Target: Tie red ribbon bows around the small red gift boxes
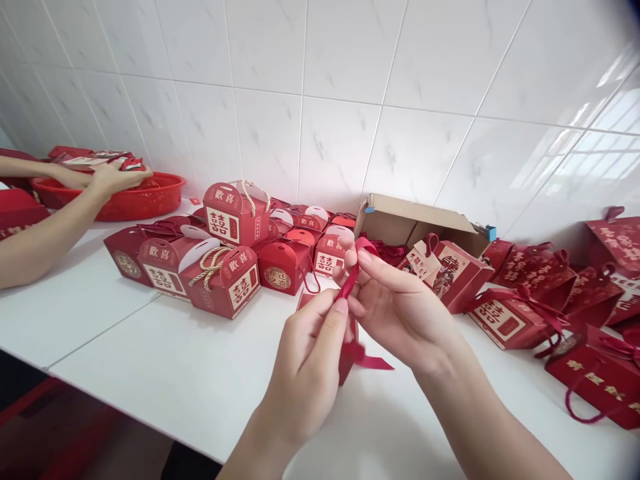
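- Your left hand [313, 360] is closed, thumb pressing the ribbon [351, 281] against the forefinger, apparently to anchor its lower part.
- Your right hand [407, 300] pinches the upper part of the ribbon at its fingertips, palm half open; this split grip probably keeps the short span between your hands under control.
- The ribbon is above the table [210, 373], well in from its near edge, directly over a small red box [348, 370]; your hands hide most of that box, so you cannot tell whether the two are joined.
- The rope-handled boxes [220, 283] stand left of your hands, clustered toward the table's far edge, perhaps to leave the near edge for working.
- The cardboard carton [420, 213] opens toward you at the far edge, likely for easy reach.
- The ribbon looks deep crimson, flat and narrow, with a slight sheen; it bends over at your right fingertips, and a loose red tail [375, 363] shows below, its end cut slantwise.
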{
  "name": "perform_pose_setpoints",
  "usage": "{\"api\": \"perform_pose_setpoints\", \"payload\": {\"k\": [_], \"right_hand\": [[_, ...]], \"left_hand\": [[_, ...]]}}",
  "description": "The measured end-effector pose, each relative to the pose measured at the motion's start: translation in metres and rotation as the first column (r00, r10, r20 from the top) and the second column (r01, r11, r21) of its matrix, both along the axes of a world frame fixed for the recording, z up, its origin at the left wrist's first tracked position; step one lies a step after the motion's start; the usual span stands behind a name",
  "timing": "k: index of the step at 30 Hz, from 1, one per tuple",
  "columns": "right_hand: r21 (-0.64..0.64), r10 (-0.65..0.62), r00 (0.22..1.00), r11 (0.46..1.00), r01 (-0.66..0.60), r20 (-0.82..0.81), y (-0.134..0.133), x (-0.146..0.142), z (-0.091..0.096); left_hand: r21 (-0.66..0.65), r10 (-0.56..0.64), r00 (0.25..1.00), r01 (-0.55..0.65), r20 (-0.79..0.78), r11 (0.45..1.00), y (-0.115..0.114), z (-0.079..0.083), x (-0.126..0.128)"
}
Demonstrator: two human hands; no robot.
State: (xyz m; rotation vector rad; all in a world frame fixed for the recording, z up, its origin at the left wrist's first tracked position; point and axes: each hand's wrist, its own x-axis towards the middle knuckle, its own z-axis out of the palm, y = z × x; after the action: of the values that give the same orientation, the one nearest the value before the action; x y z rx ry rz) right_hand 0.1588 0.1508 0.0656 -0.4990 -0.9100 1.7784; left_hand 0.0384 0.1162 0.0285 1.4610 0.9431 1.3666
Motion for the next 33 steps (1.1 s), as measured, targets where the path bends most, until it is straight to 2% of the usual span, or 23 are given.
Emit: {"api": "perform_pose_setpoints", "payload": {"k": [3, 6, 8, 11, 15, 18, 24, 28, 33], "right_hand": [[-0.040, -0.050, 0.995, 0.998, 0.047, -0.085, 0.002, -0.001, -0.001], [-0.043, -0.060, 0.993, 0.998, 0.055, -0.104, 0.003, -0.003, -0.002], [-0.030, -0.089, 0.992, 0.996, 0.087, -0.090, 0.003, -0.004, -0.003], [-0.011, -0.139, 0.989, 0.990, 0.138, -0.051, 0.000, -0.009, -0.006], [0.013, -0.132, 0.990, 0.991, 0.131, 0.048, -0.006, -0.016, -0.010], [0.051, -0.158, 0.984, 0.987, 0.154, 0.085, -0.008, -0.018, -0.010], [0.067, -0.248, 0.966, 0.968, 0.244, 0.067, 0.000, -0.009, -0.009], [0.084, -0.332, 0.943, 0.941, 0.329, 0.020, 0.008, -0.004, -0.007], [0.139, -0.392, 0.920, 0.910, 0.391, -0.024, 0.017, 0.002, -0.007]], "left_hand": [[-0.042, 0.025, 1.000, -0.024, 0.008, 0.999, -0.001, 0.000, 0.004], [-0.038, 0.120, 0.993, -0.120, 0.002, 0.992, -0.001, 0.003, 0.007], [0.003, 0.200, 0.980, -0.200, -0.016, 0.980, -0.001, 0.005, 0.008], [0.139, 0.310, 0.947, -0.297, -0.082, 0.945, 0.002, 0.004, 0.005], [0.319, 0.328, 0.918, -0.249, -0.223, 0.914, 0.007, 0.000, 0.000], [0.379, 0.338, 0.896, -0.218, -0.287, 0.899, 0.007, -0.003, -0.001], [0.336, 0.197, 0.936, -0.092, -0.292, 0.937, 0.003, -0.006, 0.005], [0.333, 0.150, 0.942, -0.044, -0.300, 0.942, 0.001, -0.005, 0.007], [0.213, -0.003, 0.964, 0.062, -0.267, 0.975, -0.002, -0.006, 0.007]]}}
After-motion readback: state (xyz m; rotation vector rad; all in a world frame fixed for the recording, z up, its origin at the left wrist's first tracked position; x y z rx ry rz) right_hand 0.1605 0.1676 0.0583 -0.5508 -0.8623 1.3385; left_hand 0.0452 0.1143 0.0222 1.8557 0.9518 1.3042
